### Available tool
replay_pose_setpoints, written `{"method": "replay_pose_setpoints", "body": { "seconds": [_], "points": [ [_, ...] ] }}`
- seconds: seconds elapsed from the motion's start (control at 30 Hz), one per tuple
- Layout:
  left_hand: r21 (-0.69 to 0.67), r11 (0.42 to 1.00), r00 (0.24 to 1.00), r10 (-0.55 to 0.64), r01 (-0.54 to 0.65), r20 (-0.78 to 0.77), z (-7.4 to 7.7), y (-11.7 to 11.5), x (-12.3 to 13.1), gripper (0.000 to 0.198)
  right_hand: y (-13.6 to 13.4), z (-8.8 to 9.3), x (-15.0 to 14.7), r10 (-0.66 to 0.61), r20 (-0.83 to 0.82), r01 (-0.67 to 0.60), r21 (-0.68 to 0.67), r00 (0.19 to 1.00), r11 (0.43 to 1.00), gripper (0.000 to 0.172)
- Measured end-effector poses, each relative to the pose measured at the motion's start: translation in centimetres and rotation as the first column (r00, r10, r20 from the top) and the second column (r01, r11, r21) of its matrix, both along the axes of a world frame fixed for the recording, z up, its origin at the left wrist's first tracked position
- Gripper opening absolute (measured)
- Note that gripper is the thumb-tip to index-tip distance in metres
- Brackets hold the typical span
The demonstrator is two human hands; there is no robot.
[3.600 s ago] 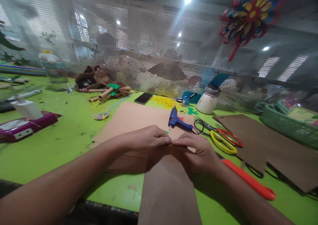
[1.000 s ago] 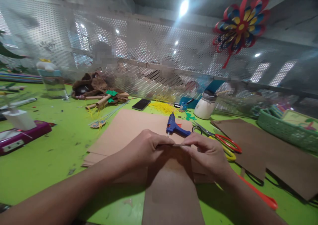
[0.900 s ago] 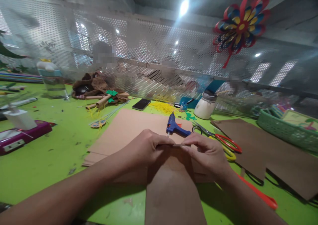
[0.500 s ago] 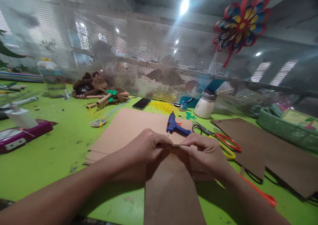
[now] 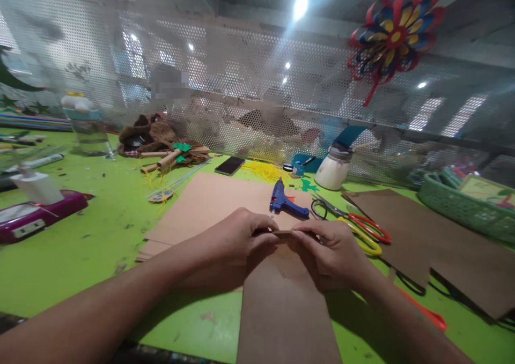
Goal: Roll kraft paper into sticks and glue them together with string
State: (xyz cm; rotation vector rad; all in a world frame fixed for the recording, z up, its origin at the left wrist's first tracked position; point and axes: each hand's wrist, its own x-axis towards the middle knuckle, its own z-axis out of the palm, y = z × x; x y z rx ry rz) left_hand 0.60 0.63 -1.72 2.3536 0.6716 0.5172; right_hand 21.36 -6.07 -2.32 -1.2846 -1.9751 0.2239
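Observation:
A long strip of brown paper (image 5: 284, 305) runs from the near table edge up to my hands. My left hand (image 5: 237, 240) pinches its far edge between thumb and fingers, and my right hand (image 5: 330, 251) pinches the same edge just to the right, fingertips almost touching. Both hands are closed on the folded rim. Under them lies a stack of tan cardboard sheets (image 5: 209, 203). A blue glue gun (image 5: 284, 203) lies just beyond my hands.
Red and yellow scissors (image 5: 364, 230) and an orange cutter (image 5: 426, 313) lie to the right, beside dark brown sheets (image 5: 442, 246). A white glue jar (image 5: 333, 168), a phone (image 5: 230, 165), a green basket (image 5: 466, 208) and a purple device (image 5: 36, 214) stand around. A perforated screen (image 5: 241, 85) backs the green table.
My hands have stayed pinched on the paper's far edge, working along it with small shifts; the strip has slid slightly right. The view has tilted a little.

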Motion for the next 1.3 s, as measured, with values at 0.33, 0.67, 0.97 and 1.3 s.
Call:
{"method": "replay_pose_setpoints", "body": {
  "seconds": [0.33, 0.67, 0.97, 1.3],
  "points": [
    [0.031, 1.0, 0.991, 0.005, -0.001, -0.137, 0.1, 1.1, -0.5, 0.031, 0.4, -0.2, 0.4, -0.059, -0.044, 0.054, -0.107, 0.997, 0.993, 0.018],
    [-0.232, 0.973, 0.989, -0.027, -0.007, -0.142, 1.2, 1.9, -0.5, 0.032, 0.9, 0.0, 1.0, -0.094, -0.098, 0.071, -0.216, 0.991, 0.974, 0.02],
    [-0.257, 0.966, 0.995, -0.044, 0.021, -0.086, 1.3, 2.2, -0.6, 0.037, 0.8, 0.4, 0.9, -0.181, -0.394, -0.009, -0.434, 0.901, 0.901, 0.029],
    [-0.283, 0.959, 0.997, -0.035, 0.013, -0.073, 1.1, 3.3, -0.7, 0.028, 1.3, -0.5, 1.9, -0.204, -0.495, -0.028, -0.42, 0.845, 0.907, 0.031]
  ]
}}
